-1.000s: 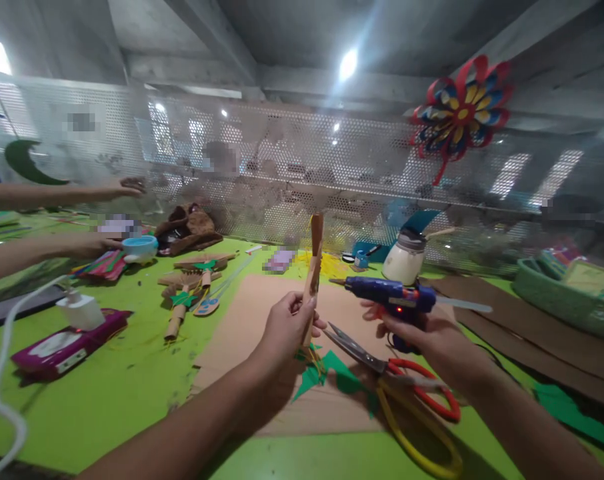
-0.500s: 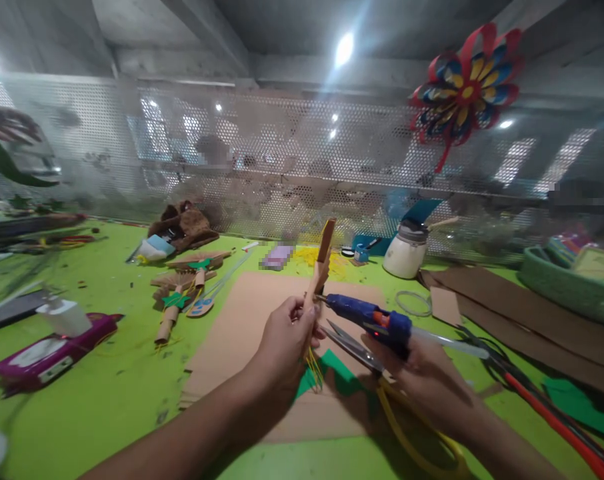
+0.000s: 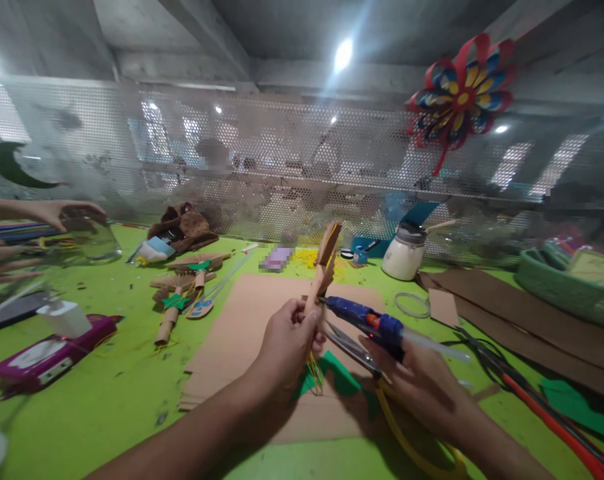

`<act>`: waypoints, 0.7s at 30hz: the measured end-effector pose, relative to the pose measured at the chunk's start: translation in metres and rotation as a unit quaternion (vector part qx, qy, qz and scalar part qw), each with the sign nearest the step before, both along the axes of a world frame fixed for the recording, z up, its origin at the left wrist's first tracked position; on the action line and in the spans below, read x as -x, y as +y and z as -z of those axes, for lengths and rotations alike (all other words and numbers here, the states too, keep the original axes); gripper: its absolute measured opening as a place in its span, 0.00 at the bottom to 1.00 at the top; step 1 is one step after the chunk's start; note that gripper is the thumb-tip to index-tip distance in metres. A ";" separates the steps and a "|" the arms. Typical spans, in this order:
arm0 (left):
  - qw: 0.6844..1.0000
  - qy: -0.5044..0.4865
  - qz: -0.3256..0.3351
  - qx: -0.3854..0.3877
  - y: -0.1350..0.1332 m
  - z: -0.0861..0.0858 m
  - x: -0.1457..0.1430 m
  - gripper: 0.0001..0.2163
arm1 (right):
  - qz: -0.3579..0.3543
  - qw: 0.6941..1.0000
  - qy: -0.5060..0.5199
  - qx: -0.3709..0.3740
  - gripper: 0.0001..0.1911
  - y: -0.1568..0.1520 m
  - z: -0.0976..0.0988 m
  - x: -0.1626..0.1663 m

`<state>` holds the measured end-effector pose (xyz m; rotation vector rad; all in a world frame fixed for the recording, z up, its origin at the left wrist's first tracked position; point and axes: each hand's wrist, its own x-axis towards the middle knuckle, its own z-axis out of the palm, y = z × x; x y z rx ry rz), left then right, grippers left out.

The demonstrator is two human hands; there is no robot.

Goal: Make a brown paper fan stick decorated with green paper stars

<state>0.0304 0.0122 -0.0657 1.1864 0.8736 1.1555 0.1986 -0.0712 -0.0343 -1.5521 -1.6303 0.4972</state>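
From my remote station I log a gluing step, judging by the pose. Left hand [image 3: 288,343]: closed on the folded cardboard piece [image 3: 328,252], which stands nearly upright, slightly tilted, above the cardboard sheets [image 3: 232,347]; yellow threads [image 3: 313,375] hang below the fingers. Right hand [image 3: 425,380]: gripping the glue gun [image 3: 365,317], a glue stick [image 3: 439,348] protruding behind. The nozzle [image 3: 323,301] is at the piece's near side; I cannot tell whether it touches or whether glue flows. Scissors [image 3: 351,348] lie under the gun. Next, I judge, calls for a steady left grip, a small controlled bead, and fingertips clear of the hot tip.
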 end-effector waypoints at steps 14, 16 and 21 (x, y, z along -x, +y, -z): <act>1.000 -0.008 -0.002 0.001 -0.001 0.002 -0.001 0.12 | -0.012 1.000 -0.017 -0.009 0.16 0.001 0.004 -0.002; 1.000 0.000 -0.006 0.001 -0.001 0.001 -0.001 0.12 | -0.007 0.999 -0.042 -0.010 0.17 0.000 0.003 -0.001; 1.000 0.000 -0.021 -0.001 -0.003 -0.004 -0.002 0.12 | -0.013 0.999 -0.033 0.015 0.17 -0.003 0.002 -0.001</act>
